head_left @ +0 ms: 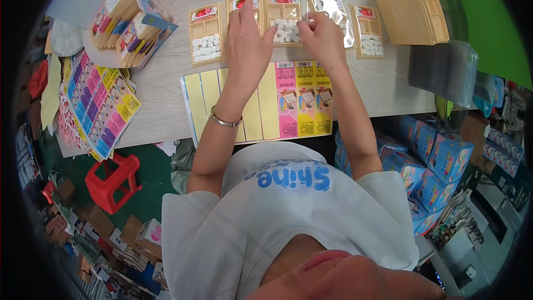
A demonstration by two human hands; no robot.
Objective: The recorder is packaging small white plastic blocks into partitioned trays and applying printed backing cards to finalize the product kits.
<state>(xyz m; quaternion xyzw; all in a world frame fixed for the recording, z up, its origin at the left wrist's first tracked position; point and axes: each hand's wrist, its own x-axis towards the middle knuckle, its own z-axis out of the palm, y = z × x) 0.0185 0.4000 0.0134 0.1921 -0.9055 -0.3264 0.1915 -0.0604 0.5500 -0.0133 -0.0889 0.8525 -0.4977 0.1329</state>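
Two bare forearms rising from lower centre to upper centre of the frame: left hand (247, 41) palm-down, fingers extended forward, metal bangle at wrist; right hand (323, 36) just beside it, fingers curled, tips pinched together.

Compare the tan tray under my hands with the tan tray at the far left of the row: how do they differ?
The tray under the hands is partly covered by the left hand and right hand; the far-left tray lies untouched and in full view. The far-left tray sits slightly tilted and nearer the table edge; the middle one lies squarer. Both are tan, hold white cubes in the lower compartment and a red-printed packet on top.
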